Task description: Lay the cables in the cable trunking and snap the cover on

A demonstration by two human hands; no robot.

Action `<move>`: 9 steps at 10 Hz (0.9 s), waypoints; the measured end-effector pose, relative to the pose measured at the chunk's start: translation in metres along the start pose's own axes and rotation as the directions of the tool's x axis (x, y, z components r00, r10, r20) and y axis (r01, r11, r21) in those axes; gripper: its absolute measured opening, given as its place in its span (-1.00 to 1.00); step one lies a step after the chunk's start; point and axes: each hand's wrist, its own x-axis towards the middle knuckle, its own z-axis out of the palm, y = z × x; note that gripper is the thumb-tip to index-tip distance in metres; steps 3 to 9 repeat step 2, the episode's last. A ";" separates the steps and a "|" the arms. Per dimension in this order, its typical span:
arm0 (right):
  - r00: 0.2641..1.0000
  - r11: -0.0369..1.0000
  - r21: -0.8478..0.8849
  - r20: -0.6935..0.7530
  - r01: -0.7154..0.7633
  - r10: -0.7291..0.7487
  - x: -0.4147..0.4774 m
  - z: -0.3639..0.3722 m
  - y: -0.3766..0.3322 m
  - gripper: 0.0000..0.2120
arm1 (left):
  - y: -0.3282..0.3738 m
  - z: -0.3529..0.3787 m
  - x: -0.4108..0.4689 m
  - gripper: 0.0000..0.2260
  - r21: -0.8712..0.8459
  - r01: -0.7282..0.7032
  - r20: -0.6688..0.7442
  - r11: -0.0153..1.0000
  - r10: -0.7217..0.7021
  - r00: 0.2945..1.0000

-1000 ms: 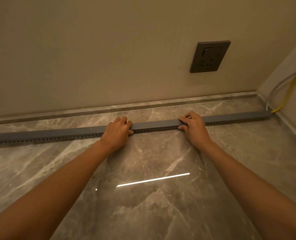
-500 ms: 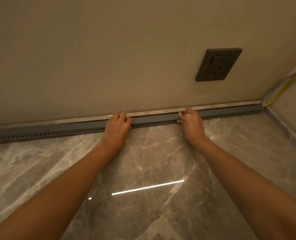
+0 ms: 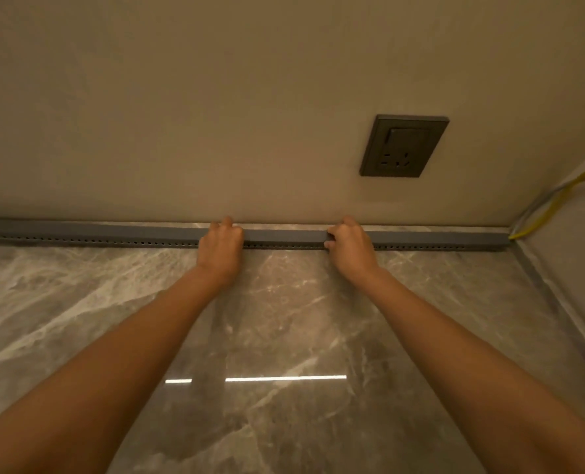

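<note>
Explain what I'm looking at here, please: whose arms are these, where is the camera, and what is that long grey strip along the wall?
The single picture comes from a camera worn on a person's head, looking forward and down, so the two bare arms are that person's own. The left hand and right hand both grip a long grey cable trunking, a plastic channel for hiding wires, with a row of small holes along its front. It lies on the marble floor against the foot of the wall. A dark wall socket sits above it. At the right corner, yellow and pale cables run down to the trunking's end. Fingers curl over its top.
</note>
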 end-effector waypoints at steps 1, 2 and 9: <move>0.998 0.998 0.030 0.033 0.057 -0.058 -0.006 -0.017 0.007 -0.72 | 0.019 -0.009 -0.007 -0.78 -0.139 0.011 0.013 0.990 -0.010 1.000; 0.997 0.994 0.103 0.054 0.042 -0.048 -0.019 -0.036 0.011 -0.66 | 0.039 -0.025 -0.017 -0.73 -0.218 0.033 -0.003 0.975 -0.035 0.999; 0.997 0.994 0.103 0.054 0.042 -0.048 -0.019 -0.036 0.011 -0.66 | 0.039 -0.025 -0.017 -0.73 -0.218 0.033 -0.003 0.975 -0.035 0.999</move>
